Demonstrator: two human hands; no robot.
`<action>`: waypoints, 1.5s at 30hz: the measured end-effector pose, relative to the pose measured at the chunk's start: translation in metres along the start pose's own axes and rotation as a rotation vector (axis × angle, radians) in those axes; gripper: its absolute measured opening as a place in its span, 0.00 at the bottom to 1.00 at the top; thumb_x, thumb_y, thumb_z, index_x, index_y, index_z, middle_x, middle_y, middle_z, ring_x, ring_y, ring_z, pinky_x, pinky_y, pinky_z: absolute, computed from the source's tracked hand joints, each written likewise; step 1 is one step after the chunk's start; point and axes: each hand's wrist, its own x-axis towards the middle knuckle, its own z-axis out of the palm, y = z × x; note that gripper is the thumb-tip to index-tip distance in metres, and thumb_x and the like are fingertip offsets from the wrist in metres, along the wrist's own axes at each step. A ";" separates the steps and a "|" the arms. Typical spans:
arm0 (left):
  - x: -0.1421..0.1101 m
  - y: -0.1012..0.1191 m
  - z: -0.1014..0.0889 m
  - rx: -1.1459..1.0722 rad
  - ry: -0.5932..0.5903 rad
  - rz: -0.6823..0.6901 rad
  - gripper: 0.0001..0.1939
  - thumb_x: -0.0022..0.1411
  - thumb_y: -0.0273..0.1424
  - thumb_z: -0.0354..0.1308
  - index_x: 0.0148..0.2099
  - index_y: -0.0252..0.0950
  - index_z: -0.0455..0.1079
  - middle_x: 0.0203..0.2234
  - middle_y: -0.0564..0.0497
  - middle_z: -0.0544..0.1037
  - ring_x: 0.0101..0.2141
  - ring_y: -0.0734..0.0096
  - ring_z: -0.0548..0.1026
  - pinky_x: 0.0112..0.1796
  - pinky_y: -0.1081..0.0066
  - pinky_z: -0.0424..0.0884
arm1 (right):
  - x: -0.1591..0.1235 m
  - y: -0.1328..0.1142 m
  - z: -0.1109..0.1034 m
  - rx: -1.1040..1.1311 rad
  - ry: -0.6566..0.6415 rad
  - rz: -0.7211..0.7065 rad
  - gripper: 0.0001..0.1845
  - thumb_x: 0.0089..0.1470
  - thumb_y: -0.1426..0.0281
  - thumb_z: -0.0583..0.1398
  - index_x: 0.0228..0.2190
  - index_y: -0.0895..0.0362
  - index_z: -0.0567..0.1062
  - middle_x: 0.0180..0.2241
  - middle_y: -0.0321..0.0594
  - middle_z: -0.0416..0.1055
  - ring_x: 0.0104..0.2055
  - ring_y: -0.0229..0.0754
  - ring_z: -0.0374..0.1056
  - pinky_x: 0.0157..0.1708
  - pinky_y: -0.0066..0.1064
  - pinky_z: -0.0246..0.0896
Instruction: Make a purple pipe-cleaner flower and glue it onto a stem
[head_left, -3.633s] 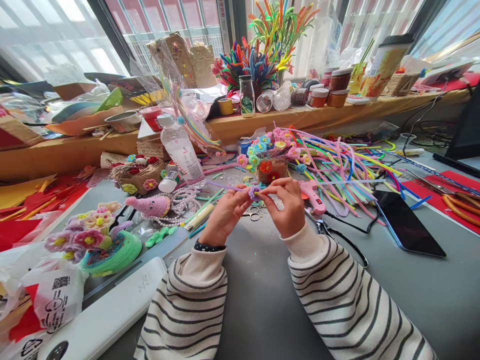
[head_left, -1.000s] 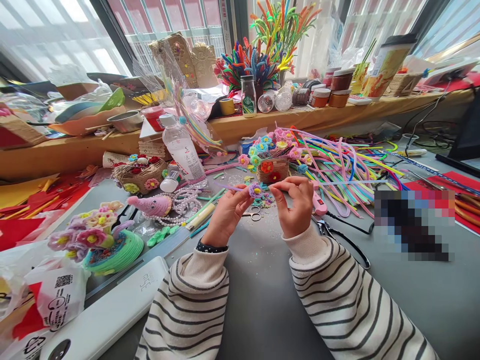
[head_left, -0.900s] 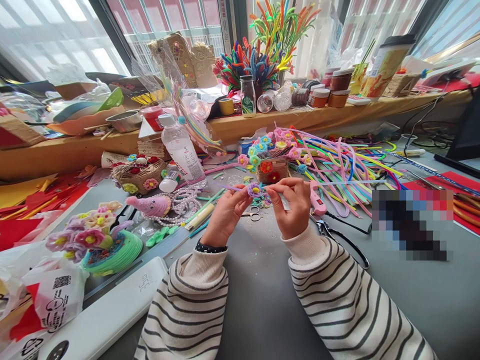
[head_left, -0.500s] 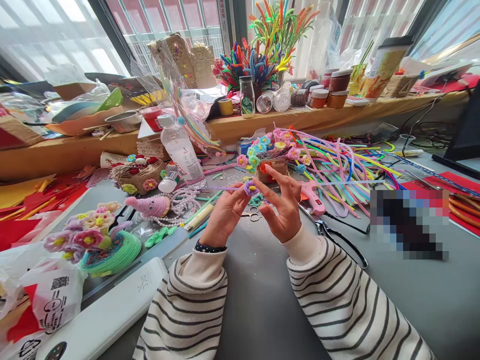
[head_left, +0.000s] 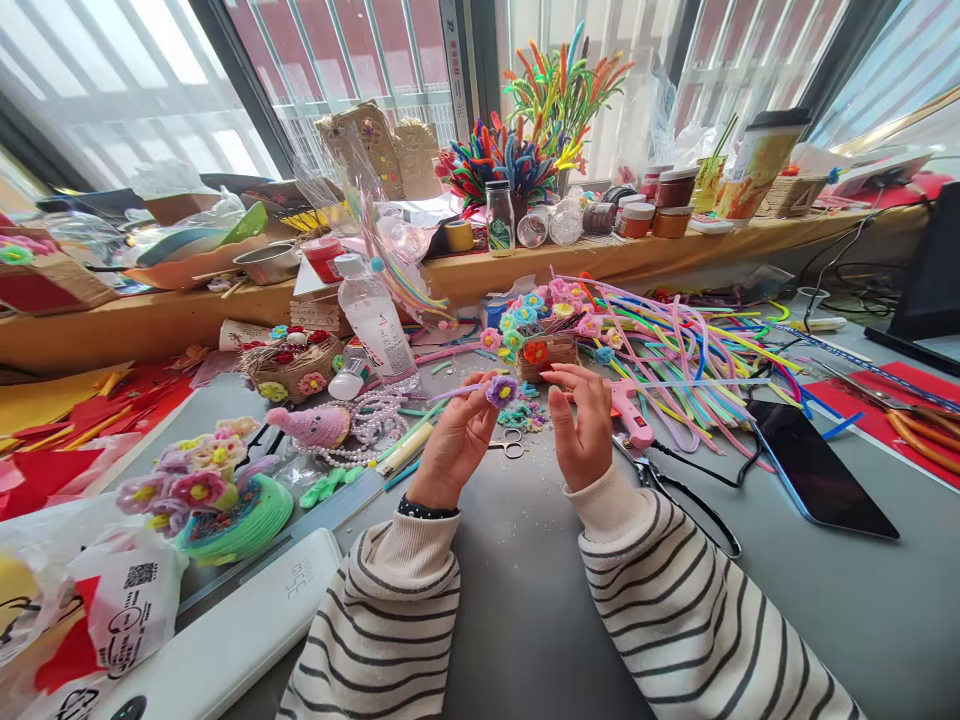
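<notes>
The left hand [head_left: 452, 448] still pinches a fuzzy purple, yellow-centred flower [head_left: 501, 391]; the right hand [head_left: 584, 428], loosely spread, now hangs farther off.

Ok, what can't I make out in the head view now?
All in the head view:
- The join of the purple flower and stem: hidden by the left hand.
- The nozzle of the pink glue gun: behind the right hand.
- The white case's near end: cut off by the bottom edge.
- Individual scraps: too small.

Bright daylight from the windows [head_left: 337, 70] — edges stretched, corners perhaps soft.
</notes>
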 end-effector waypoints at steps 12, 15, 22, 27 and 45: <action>0.003 0.002 -0.008 -0.023 -0.078 0.003 0.05 0.44 0.27 0.60 0.28 0.34 0.68 0.20 0.57 0.69 0.20 0.84 0.67 0.23 0.82 0.67 | -0.001 0.010 0.007 -0.012 -0.017 0.096 0.16 0.54 0.64 0.46 0.31 0.58 0.69 0.34 0.44 0.67 0.41 0.41 0.60 0.40 0.35 0.55; 0.006 0.005 -0.008 -0.002 -0.066 0.120 0.06 0.42 0.28 0.62 0.26 0.33 0.69 0.17 0.58 0.67 0.18 0.86 0.64 0.20 0.83 0.63 | -0.001 0.013 0.009 -0.022 -0.038 0.116 0.17 0.54 0.63 0.46 0.30 0.59 0.70 0.33 0.44 0.67 0.40 0.41 0.60 0.41 0.35 0.54; 0.004 0.012 -0.010 0.244 0.015 0.431 0.09 0.45 0.30 0.60 0.33 0.35 0.72 0.22 0.55 0.73 0.19 0.87 0.65 0.22 0.84 0.62 | -0.003 0.015 0.012 -0.011 -0.071 0.170 0.17 0.53 0.62 0.47 0.29 0.58 0.70 0.33 0.43 0.66 0.39 0.41 0.60 0.40 0.36 0.54; 0.003 0.011 -0.011 0.354 0.013 0.428 0.11 0.46 0.28 0.58 0.36 0.38 0.72 0.33 0.51 0.76 0.32 0.76 0.73 0.35 0.76 0.67 | -0.005 0.016 0.014 -0.004 -0.042 0.234 0.12 0.50 0.64 0.50 0.33 0.59 0.67 0.33 0.43 0.66 0.37 0.41 0.59 0.37 0.35 0.56; 0.005 -0.003 -0.015 0.985 0.113 0.865 0.07 0.50 0.31 0.55 0.34 0.36 0.66 0.29 0.51 0.74 0.32 0.73 0.73 0.35 0.73 0.68 | -0.008 0.014 0.022 -0.104 -0.539 0.048 0.10 0.50 0.68 0.54 0.27 0.57 0.74 0.26 0.39 0.69 0.30 0.39 0.60 0.34 0.31 0.55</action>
